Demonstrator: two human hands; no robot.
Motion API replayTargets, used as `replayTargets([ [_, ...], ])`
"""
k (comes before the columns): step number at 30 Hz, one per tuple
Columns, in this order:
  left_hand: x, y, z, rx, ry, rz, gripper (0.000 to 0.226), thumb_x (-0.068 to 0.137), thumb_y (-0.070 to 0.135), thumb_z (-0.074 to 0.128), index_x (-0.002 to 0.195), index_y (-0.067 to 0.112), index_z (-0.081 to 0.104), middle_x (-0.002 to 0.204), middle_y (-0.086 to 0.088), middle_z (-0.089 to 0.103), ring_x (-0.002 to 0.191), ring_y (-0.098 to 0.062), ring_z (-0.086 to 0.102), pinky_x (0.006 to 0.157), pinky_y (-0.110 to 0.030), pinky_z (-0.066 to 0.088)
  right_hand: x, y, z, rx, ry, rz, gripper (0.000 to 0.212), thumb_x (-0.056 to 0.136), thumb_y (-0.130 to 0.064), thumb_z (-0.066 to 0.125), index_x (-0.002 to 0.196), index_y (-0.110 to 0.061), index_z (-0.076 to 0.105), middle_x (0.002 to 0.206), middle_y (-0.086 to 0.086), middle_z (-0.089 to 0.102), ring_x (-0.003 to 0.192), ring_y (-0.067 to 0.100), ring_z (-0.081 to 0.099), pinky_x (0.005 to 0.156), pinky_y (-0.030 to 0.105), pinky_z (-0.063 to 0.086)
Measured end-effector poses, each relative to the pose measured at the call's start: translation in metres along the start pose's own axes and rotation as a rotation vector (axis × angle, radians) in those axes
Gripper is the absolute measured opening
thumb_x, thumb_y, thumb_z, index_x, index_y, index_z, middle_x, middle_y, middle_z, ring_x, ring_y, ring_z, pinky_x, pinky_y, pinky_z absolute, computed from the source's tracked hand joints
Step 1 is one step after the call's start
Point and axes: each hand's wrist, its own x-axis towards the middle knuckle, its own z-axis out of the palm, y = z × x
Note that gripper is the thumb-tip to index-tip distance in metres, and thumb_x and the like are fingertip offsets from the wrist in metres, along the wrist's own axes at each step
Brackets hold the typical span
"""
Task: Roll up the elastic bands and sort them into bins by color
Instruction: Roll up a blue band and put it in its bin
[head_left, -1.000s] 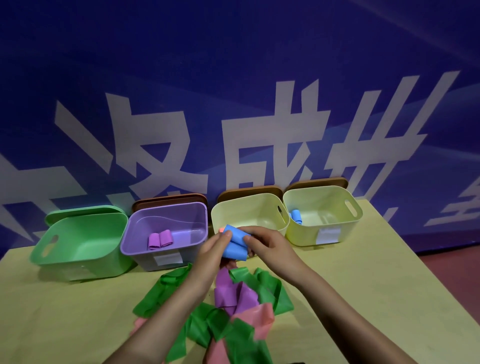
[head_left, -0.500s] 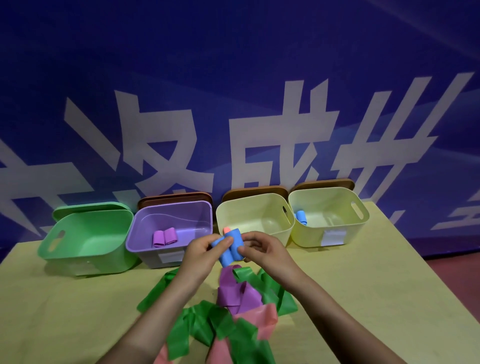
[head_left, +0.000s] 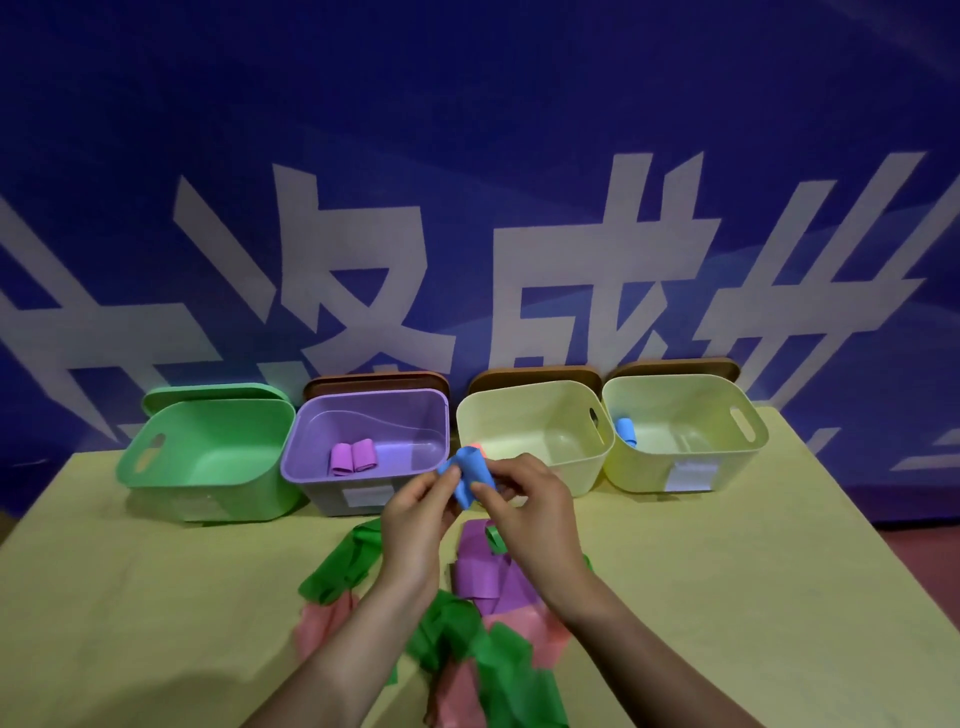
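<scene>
Since the earlier frame the blue roll (head_left: 470, 475) has been turned from lying nearly level to standing steeply, its top leaning left, and it is now held a little nearer the purple bin (head_left: 363, 457).

The roll is a short, wound tube of blue elastic band, its open end seen at the top. It is held above the table (head_left: 727, 597), just in front of the gap between the purple bin and the middle cream bin (head_left: 535, 441). Something orange-pink shows just behind its top; what that is cannot be told.

The roll is pinched from the left by the left hand (head_left: 415, 512), thumb and fingertips curled onto it. The right hand (head_left: 530, 506) grips it from the right, fingers curled round its lower part.

Two purple rolls (head_left: 353, 457) lie in the purple bin. One blue roll lies at the left wall of the right cream bin (head_left: 685, 436). The green bin (head_left: 208, 457) stands far left. Unrolled green bands (head_left: 337, 569), a purple band (head_left: 480, 577) and pink bands (head_left: 319, 626) lie heaped under the wrists.
</scene>
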Motion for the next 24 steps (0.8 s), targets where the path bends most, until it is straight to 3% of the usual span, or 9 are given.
replayTargets([
  [4, -0.009, 0.002, -0.008, 0.092, -0.012, 0.105, 0.010, 0.089, 0.006, 0.062, 0.085, 0.007, 0.072, 0.077, -0.006, 0.072, 0.074, -0.013, 0.067, 0.068, -0.019, 0.054, 0.002, -0.010, 0.006, -0.095, 0.038, -0.024, 0.021, 0.078, -0.015, 0.070, 0.098, -0.014, 0.075, 0.076, -0.010, 0.057, 0.069, 0.006, 0.053, 0.067, 0.011, 0.039],
  [9, -0.008, 0.012, -0.019, -0.004, 0.008, 0.032, 0.017, 0.090, 0.001, 0.059, 0.087, 0.012, 0.071, 0.077, -0.001, 0.075, 0.073, -0.010, 0.070, 0.066, -0.016, 0.054, -0.001, -0.024, 0.005, -0.073, -0.087, -0.098, 0.023, 0.090, -0.015, 0.057, 0.103, -0.009, 0.075, 0.081, -0.010, 0.057, 0.077, -0.001, 0.054, 0.084, 0.011, 0.039],
  [13, -0.005, 0.020, -0.030, -0.003, -0.119, -0.018, 0.016, 0.093, 0.001, 0.055, 0.094, 0.009, 0.069, 0.085, -0.005, 0.074, 0.079, -0.013, 0.071, 0.072, -0.020, 0.057, -0.001, -0.030, 0.004, 0.149, -0.101, 0.119, 0.017, 0.082, -0.003, 0.070, 0.095, -0.013, 0.075, 0.084, -0.004, 0.064, 0.081, 0.003, 0.061, 0.077, 0.016, 0.048],
  [16, -0.005, 0.022, -0.036, 0.025, -0.220, -0.058, 0.019, 0.094, 0.002, 0.050, 0.094, 0.007, 0.069, 0.088, -0.007, 0.074, 0.082, -0.015, 0.070, 0.073, -0.022, 0.057, -0.008, -0.040, 0.006, 0.295, -0.087, 0.287, 0.020, 0.077, 0.002, 0.074, 0.083, -0.016, 0.065, 0.085, -0.002, 0.066, 0.081, 0.008, 0.062, 0.075, 0.021, 0.051],
  [24, 0.002, 0.027, -0.064, 0.068, -0.421, -0.057, 0.020, 0.095, 0.004, 0.050, 0.094, 0.012, 0.069, 0.089, 0.000, 0.075, 0.088, -0.012, 0.069, 0.081, -0.022, 0.055, -0.030, -0.060, 0.025, 0.288, 0.033, 0.301, 0.020, 0.081, 0.007, 0.067, 0.090, -0.011, 0.071, 0.091, 0.001, 0.067, 0.083, 0.004, 0.064, 0.078, 0.015, 0.049],
])
